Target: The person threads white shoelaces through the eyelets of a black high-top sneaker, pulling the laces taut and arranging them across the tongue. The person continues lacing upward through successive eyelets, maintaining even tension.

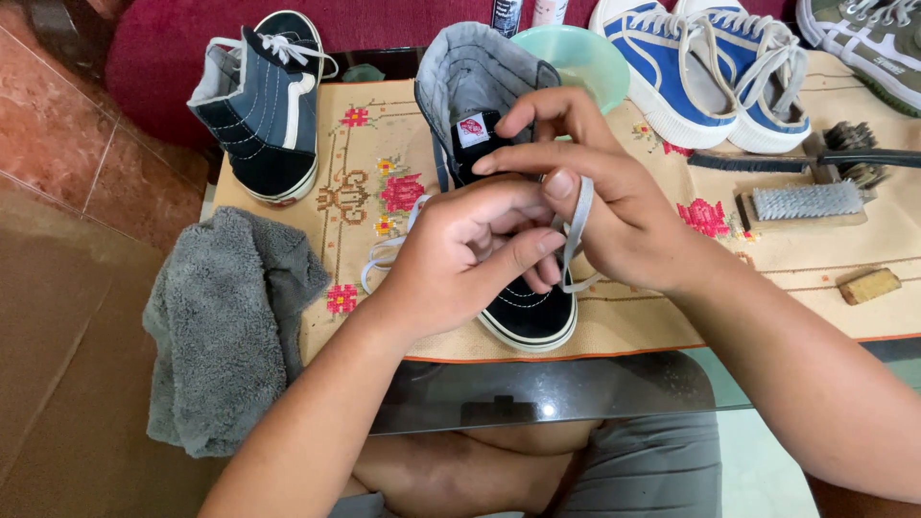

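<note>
Spread over the glass table (537,393) is a cream cloth (815,269) stitched with red flowers, and on it, right in front of the person, stands a dark high-top shoe (499,125) with its toe pointing toward them and its grey-lined collar open at the far side. Both hands meet over the middle of that shoe, hiding its lacing. The left hand (470,254) is curled, fingertips pinched on the white lace (576,230) close to the shoe's front. The right hand (604,206) sits just beside it, touching it, thumb and fingers gripping the same lace, which loops down past the toe. More lace trails out on the cloth at the left. A second matching shoe (264,105) stands well apart at the far left, a grey towel (225,326) hangs off the table edge, and brushes (811,197) lie to the right.
</note>
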